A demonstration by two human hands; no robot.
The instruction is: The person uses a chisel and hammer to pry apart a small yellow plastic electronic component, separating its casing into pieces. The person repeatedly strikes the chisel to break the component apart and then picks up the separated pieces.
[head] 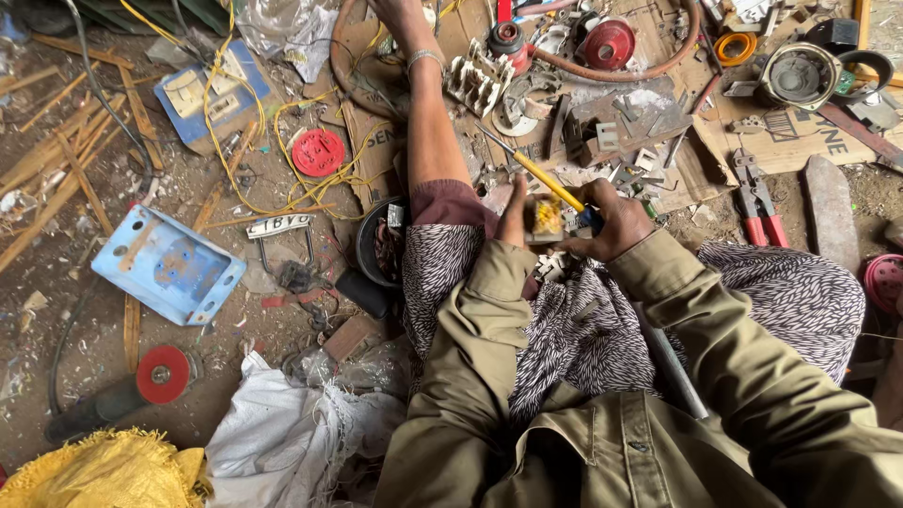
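Both hands (pixel 564 221) clasp a small yellow-cored block (pixel 546 218) between them, over the lap.

The left hand (pixel 514 214) steadied a small yellow-topped block (pixel 546 218) (over the lap) while the right hand (pixel 613 218) gripped a yellow-handled screwdriver (pixel 536 173).

Around me on the dirt floor (pixel 103 376): blue metal box (pixel 167 265), red-handled pliers (pixel 758 200), tangled yellow wire (pixel 246 141), white sack (pixel 282 437), red disc (pixel 318 152).
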